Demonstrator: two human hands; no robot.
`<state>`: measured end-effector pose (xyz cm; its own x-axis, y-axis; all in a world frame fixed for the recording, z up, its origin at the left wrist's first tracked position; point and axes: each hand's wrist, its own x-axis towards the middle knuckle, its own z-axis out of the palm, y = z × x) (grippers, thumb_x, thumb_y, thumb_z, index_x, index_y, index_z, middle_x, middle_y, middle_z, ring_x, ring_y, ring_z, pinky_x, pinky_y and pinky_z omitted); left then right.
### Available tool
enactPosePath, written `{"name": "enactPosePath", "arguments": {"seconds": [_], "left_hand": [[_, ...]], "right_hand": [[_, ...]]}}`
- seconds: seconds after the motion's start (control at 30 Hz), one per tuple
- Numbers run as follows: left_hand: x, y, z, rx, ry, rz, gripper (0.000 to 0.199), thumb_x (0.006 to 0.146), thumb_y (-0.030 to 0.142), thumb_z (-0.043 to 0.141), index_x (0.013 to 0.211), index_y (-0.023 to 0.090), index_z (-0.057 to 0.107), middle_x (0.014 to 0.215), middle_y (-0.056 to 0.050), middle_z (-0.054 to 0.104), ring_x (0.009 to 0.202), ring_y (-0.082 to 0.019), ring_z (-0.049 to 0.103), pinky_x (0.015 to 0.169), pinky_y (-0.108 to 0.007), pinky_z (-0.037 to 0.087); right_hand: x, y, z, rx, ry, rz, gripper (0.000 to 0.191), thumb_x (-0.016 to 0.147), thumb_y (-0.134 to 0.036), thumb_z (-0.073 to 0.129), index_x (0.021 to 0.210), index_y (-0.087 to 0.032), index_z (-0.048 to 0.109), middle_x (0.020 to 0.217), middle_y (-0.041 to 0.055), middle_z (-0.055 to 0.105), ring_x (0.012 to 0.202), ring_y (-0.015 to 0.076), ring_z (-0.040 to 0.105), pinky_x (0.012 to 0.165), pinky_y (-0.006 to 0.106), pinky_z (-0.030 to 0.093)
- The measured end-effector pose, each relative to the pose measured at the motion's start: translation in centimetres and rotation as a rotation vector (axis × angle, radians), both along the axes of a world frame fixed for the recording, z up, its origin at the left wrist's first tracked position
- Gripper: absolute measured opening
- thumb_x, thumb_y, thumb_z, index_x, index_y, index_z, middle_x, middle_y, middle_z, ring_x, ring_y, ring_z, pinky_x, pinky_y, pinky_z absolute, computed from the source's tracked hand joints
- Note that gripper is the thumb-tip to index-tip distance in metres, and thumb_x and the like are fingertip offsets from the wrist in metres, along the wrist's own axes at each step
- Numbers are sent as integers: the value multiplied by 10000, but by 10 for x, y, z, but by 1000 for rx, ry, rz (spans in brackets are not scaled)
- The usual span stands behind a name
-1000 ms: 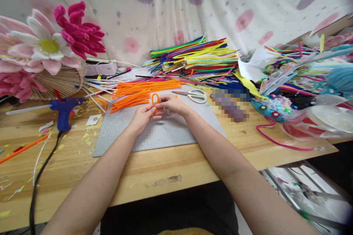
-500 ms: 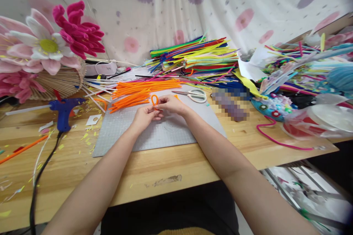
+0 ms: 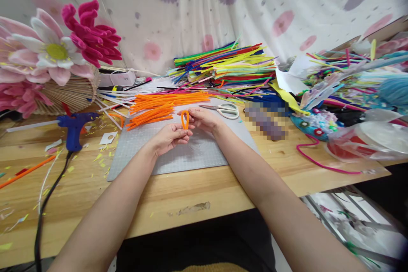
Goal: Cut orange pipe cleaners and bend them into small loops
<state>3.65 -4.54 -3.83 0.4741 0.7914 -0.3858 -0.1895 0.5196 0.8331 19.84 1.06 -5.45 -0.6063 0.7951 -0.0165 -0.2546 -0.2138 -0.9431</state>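
Observation:
An orange pipe cleaner [image 3: 185, 126], bent into a narrow upright loop, is held above the grey cutting mat [image 3: 191, 159]. My left hand [image 3: 172, 137] pinches its lower end between thumb and fingers. Close against the loop's right side is my right hand [image 3: 204, 120], its fingers bent around the upper part and partly behind it. Left of and beyond my hands lie two bunches of straight orange pipe cleaners [image 3: 151, 117]. Scissors [image 3: 228, 111] with pale handles rest on the mat's far right part, beyond my right wrist.
A blue glue gun [image 3: 74, 134] with a black cord stands at left, among yellow scraps. Fuzzy flowers [image 3: 55, 53] rise behind it. Colourful pipe cleaners [image 3: 223, 66] are piled at the back. A plastic-wrapped roll [image 3: 369, 140] sits at right.
The loop has moved slightly right and shows taller and narrower now. My left hand has turned and shifted right, and my right hand's fingers have moved to the loop's upper right side.

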Motion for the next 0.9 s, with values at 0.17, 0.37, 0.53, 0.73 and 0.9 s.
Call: {"name": "enactPosePath", "arguments": {"seconds": [0.17,0.37,0.53,0.73,0.9], "left_hand": [[1,0,-1,1,-12,-23,169,725,19,592,865,96,649,661,-23,644,479,-39,574,443,-100,469],[2,0,-5,31,-4,-8,163,728,32,593,864,100,651,693,-25,653,515,-38,586,487,-104,488],[3,1,-7,33,-12,12,174,732,28,579,867,106,656,711,-31,664,541,-49,596,515,-118,498],[2,0,-6,-6,-58,-15,188,740,28,580,883,118,662,694,-24,658,535,-44,594,478,-92,478],[1,1,-6,-78,-99,5,206,761,20,548,885,128,671,684,-10,646,515,-28,582,455,-70,465]], "right_hand": [[-4,-4,3,-61,16,33,307,671,-388,656,822,-121,637,535,-50,440,460,53,360,413,183,256],[-6,-2,0,-41,17,-36,297,650,-380,667,779,-115,628,476,-80,368,396,25,263,379,175,194],[-14,-3,-2,-68,65,-134,263,601,-344,690,716,-119,617,469,-78,383,386,22,267,358,172,171],[-19,-5,2,-115,87,-166,207,586,-298,683,682,-131,606,482,-65,399,423,30,299,357,159,180],[-18,-2,0,-130,101,-182,204,593,-303,686,677,-141,594,511,-58,426,454,33,339,374,153,231]]}}
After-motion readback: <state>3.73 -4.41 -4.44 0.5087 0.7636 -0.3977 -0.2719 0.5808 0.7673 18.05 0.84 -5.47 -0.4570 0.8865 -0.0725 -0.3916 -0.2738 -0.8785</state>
